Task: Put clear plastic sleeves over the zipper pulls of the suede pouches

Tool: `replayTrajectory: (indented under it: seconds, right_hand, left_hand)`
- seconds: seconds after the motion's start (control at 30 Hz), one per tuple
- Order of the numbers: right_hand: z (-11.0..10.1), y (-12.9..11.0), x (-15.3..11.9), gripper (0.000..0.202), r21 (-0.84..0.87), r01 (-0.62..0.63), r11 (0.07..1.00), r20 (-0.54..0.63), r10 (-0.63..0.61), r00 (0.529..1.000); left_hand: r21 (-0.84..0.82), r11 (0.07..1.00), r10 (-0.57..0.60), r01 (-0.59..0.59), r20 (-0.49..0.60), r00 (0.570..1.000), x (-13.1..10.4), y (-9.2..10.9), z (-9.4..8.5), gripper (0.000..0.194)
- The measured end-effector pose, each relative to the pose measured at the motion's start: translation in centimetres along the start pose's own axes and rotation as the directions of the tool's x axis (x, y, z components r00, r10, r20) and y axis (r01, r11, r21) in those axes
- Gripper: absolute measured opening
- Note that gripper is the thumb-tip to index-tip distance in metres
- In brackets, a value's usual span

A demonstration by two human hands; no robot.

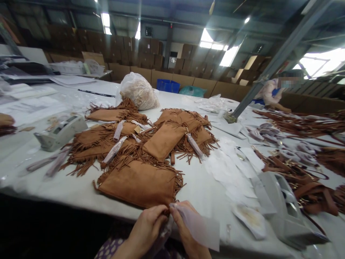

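A tan fringed leather bag (140,181) lies flat at the table's front edge, just beyond my hands. My left hand (148,225) is closed in a pinch on a small brown leather strap end (166,212) near the bag's corner. Close beside it, my right hand (185,230) grips a thin, translucent white wrapping sheet (206,228), which hangs over the fingers to the right. The fingertips of both hands nearly meet. Some clear wrapping shows below them, partly hidden by the hands. More fringed bags (167,138) are piled behind, several with wrapped straps (114,150).
Tape dispensers stand at left (61,133) and right (287,212). White paper sheets (229,169) lie right of the bags, with brown straps (309,190) beyond. A stuffed plastic bag (138,90) sits behind the pile. A slanted metal post (269,68) rises near another person (271,91).
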State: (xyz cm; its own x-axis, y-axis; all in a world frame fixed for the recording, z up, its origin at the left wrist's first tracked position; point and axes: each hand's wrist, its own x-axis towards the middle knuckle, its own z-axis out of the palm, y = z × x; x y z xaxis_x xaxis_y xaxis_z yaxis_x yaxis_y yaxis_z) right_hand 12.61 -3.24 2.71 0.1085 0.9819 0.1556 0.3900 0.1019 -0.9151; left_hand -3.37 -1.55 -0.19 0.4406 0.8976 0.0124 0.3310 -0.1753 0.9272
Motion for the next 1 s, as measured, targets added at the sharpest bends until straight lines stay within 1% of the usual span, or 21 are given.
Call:
replayTrajectory:
  seconds: [0.07, 0.13, 0.23, 0.27, 0.3, 0.33, 0.37, 0.4, 0.43, 0.47, 0.5, 0.53, 0.57, 0.6, 0.67, 0.73, 0.77, 0.8, 0.87, 0.9, 1.0]
  right_hand:
    - [0.2, 0.2, -0.3, 0.016, -0.111, 0.16, 0.981, -0.003, -0.161, 0.987]
    - [0.6, 0.7, -0.6, 0.015, -0.221, 0.302, 0.927, 0.016, -0.306, 0.952]
    - [1.4, 1.7, -1.0, 0.018, -0.308, 0.42, 0.854, 0.042, -0.429, 0.903]
    - [1.7, 1.9, -1.2, 0.019, -0.326, 0.439, 0.837, 0.047, -0.45, 0.892]
    - [2.0, 2.1, -1.5, 0.019, -0.349, 0.463, 0.815, 0.055, -0.476, 0.878]
    - [2.3, 2.3, -1.7, 0.02, -0.378, 0.492, 0.785, 0.068, -0.506, 0.86]
    - [2.7, 2.4, -1.9, 0.021, -0.412, 0.524, 0.745, 0.082, -0.542, 0.836]
    - [3.2, 2.5, -2.1, 0.022, -0.448, 0.553, 0.702, 0.091, -0.58, 0.81]
    - [3.7, 2.5, -2.3, 0.023, -0.48, 0.578, 0.659, 0.099, -0.614, 0.783]
    - [4.3, 2.5, -2.4, 0.023, -0.504, 0.596, 0.625, 0.105, -0.641, 0.76]
    - [4.8, 2.5, -2.6, 0.023, -0.518, 0.608, 0.601, 0.111, -0.658, 0.745]
    - [5.2, 2.5, -2.7, 0.022, -0.519, 0.616, 0.592, 0.122, -0.662, 0.739]
    - [5.4, 2.4, -2.8, 0.022, -0.505, 0.626, 0.594, 0.142, -0.658, 0.74]
    - [5.4, 2.4, -3.0, 0.021, -0.477, 0.632, 0.611, 0.167, -0.643, 0.747]
    - [4.8, 2.4, -3.2, 0.022, -0.42, 0.595, 0.686, 0.173, -0.583, 0.794]
    - [3.6, 2.5, -3.2, 0.024, -0.419, 0.435, 0.797, 0.062, -0.453, 0.889]
    - [3.0, 2.5, -3.1, 0.025, -0.436, 0.317, 0.842, -0.014, -0.358, 0.933]
    - [2.5, 2.6, -3.0, 0.027, -0.456, 0.196, 0.868, -0.078, -0.259, 0.963]
    - [2.1, 2.6, -2.5, 0.033, -0.49, 0.036, 0.871, -0.11, -0.103, 0.989]
    - [2.2, 2.6, -2.1, 0.036, -0.496, 0.007, 0.868, -0.084, -0.057, 0.995]
    - [3.1, 2.6, -1.3, 0.043, -0.459, -0.013, 0.888, -0.019, 0.005, 1.0]
  left_hand:
    - [-0.02, 1.0, 0.013, -0.013, -0.023, 1.0, 0.4, 0.2, 0.4, 0.023]
    - [-0.041, 0.998, 0.049, -0.051, -0.035, 0.998, 0.6, 0.5, 0.6, 0.023]
    - [-0.109, 0.991, 0.076, -0.079, -0.034, 0.997, 0.3, 0.7, 0.2, 0.025]
    - [-0.168, 0.985, 0.035, -0.041, -0.04, 0.999, 0.0, 0.7, -0.1, 0.024]
    - [-0.259, 0.965, -0.043, 0.029, -0.049, 0.998, -0.4, 0.5, -0.4, 0.024]
    - [-0.376, 0.918, -0.158, 0.128, -0.052, 0.986, -0.9, 0.4, -0.8, 0.027]
    - [-0.5, 0.831, -0.292, 0.242, -0.022, 0.956, -1.5, 0.2, -1.2, 0.032]
    - [-0.603, 0.714, -0.41, 0.354, 0.049, 0.911, -2.1, 0.1, -1.6, 0.04]
    - [-0.667, 0.596, -0.482, 0.448, 0.149, 0.864, -2.7, 0.0, -2.1, 0.047]
    - [-0.687, 0.51, -0.506, 0.518, 0.248, 0.826, -3.3, -0.1, -2.4, 0.052]
    - [-0.674, 0.472, -0.497, 0.568, 0.329, 0.803, -3.8, -0.1, -2.7, 0.055]
    - [-0.646, 0.482, -0.479, 0.592, 0.372, 0.796, -4.2, -0.1, -2.8, 0.056]
    - [-0.617, 0.521, -0.466, 0.59, 0.374, 0.802, -4.4, -0.1, -2.9, 0.054]
    - [-0.59, 0.57, -0.465, 0.573, 0.343, 0.816, -4.5, -0.2, -3.0, 0.052]
    - [-0.528, 0.662, -0.463, 0.532, 0.271, 0.844, -4.6, -0.4, -3.1, 0.047]
    - [-0.466, 0.734, -0.421, 0.494, 0.259, 0.87, -4.6, -0.6, -3.2, 0.044]
    - [-0.437, 0.763, -0.389, 0.477, 0.278, 0.878, -4.8, -0.8, -3.4, 0.043]
    - [-0.407, 0.788, -0.359, 0.461, 0.303, 0.883, -4.9, -0.9, -3.5, 0.041]
    - [-0.348, 0.835, -0.324, 0.427, 0.318, 0.891, -5.4, -1.2, -3.6, 0.037]
    - [-0.315, 0.856, -0.316, 0.409, 0.307, 0.898, -5.7, -1.3, -3.6, 0.036]
    - [-0.218, 0.896, -0.326, 0.387, 0.268, 0.906, -6.3, -2.0, -3.4, 0.04]
